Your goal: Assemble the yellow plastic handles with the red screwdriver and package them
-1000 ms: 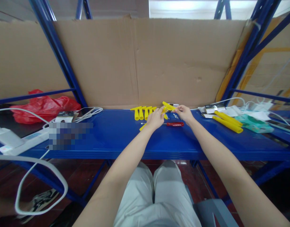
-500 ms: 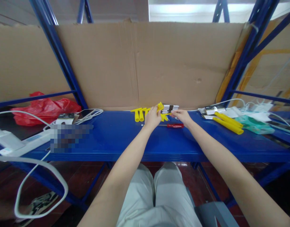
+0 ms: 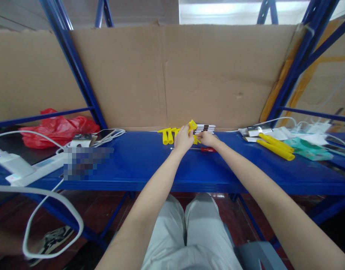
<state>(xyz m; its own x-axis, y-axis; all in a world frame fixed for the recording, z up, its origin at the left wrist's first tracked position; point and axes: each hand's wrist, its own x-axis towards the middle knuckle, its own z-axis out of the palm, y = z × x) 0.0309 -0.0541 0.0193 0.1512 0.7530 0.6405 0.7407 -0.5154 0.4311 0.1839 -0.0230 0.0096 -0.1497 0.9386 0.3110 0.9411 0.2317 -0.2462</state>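
Note:
My left hand point(image 3: 184, 139) is closed around a yellow plastic T-shaped piece point(image 3: 192, 125), whose wide end sticks up above the fingers. Close by on the right, my right hand point(image 3: 207, 138) has its fingers pinched together at the lower part of that piece; whatever they hold is too small to make out. Under the right hand lies a screwdriver point(image 3: 207, 149) with a red handle, its shaft pointing left. Several similar yellow pieces point(image 3: 168, 137) stand in a row left of my left hand. Behind the hands is a stack of white items with black bands point(image 3: 205, 127).
Cardboard point(image 3: 200, 75) walls off the back of the blue table point(image 3: 144, 165). To the right lie yellow tubes point(image 3: 276, 148) and a green plastic bag point(image 3: 308, 150). A red plastic bag point(image 3: 58, 131), a white power strip point(image 3: 43, 171) and cables are on the left. Blue posts frame both sides.
My right hand has moved left, up to the yellow piece in my left hand, and now partly covers the screwdriver handle. My left hand keeps its hold. The view has shifted slightly.

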